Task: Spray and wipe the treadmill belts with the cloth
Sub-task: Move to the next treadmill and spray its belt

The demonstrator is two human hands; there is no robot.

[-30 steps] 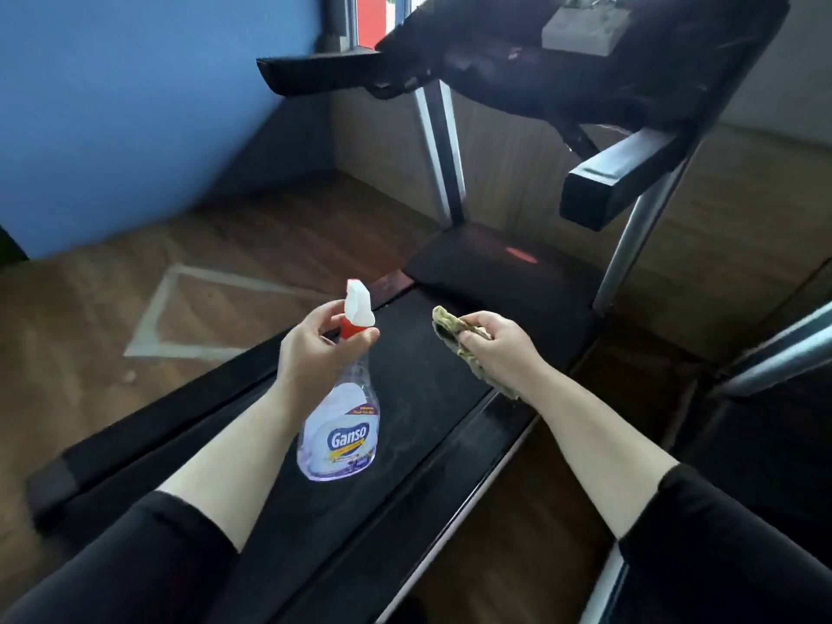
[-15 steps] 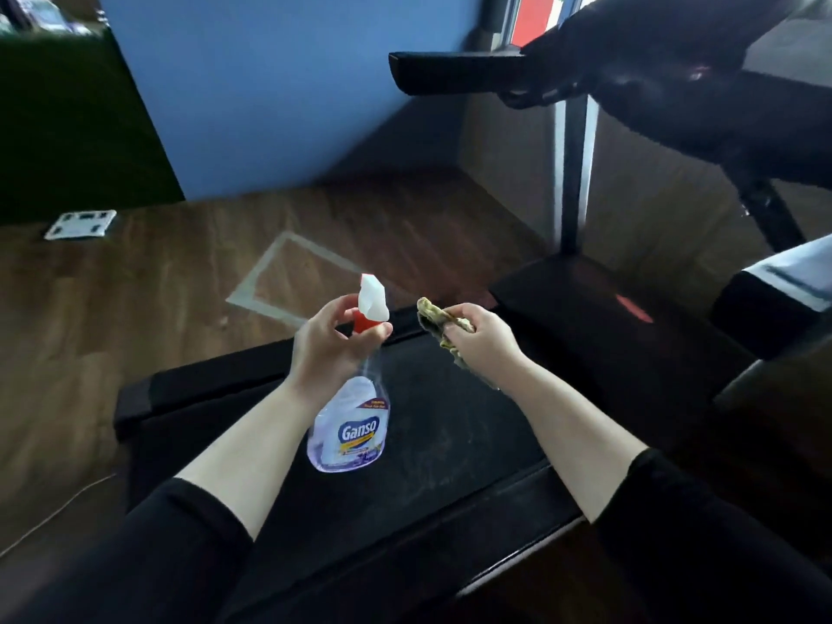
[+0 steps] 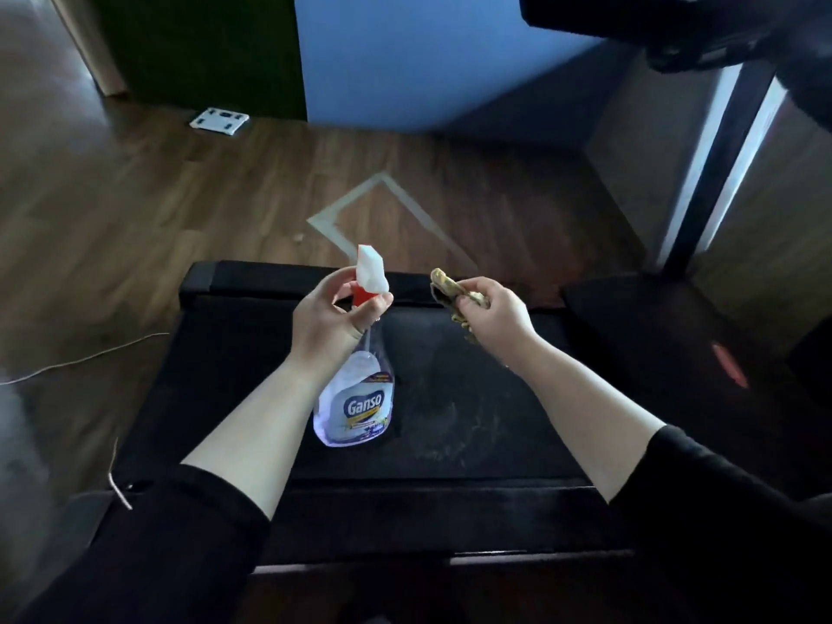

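My left hand (image 3: 331, 322) grips a clear spray bottle (image 3: 358, 398) by its neck; the bottle has a white and red trigger head and a "Ganso" label and hangs upright over the black treadmill belt (image 3: 459, 398). My right hand (image 3: 495, 313) is closed around a crumpled yellowish cloth (image 3: 448, 288), held just right of the bottle and above the belt. The belt shows pale dusty smears below the hands. Both hands are off the belt surface.
The treadmill's upright post (image 3: 716, 173) and dark console arm (image 3: 630, 20) rise at the upper right. Wooden floor (image 3: 180, 209) with a taped outline lies beyond the belt. A white scale (image 3: 219, 120) sits by the blue wall. A thin cable (image 3: 90, 358) runs along the floor at left.
The view has swung left, so the treadmill's end and more floor show. Both hands keep the same grip and stay close together over the belt.
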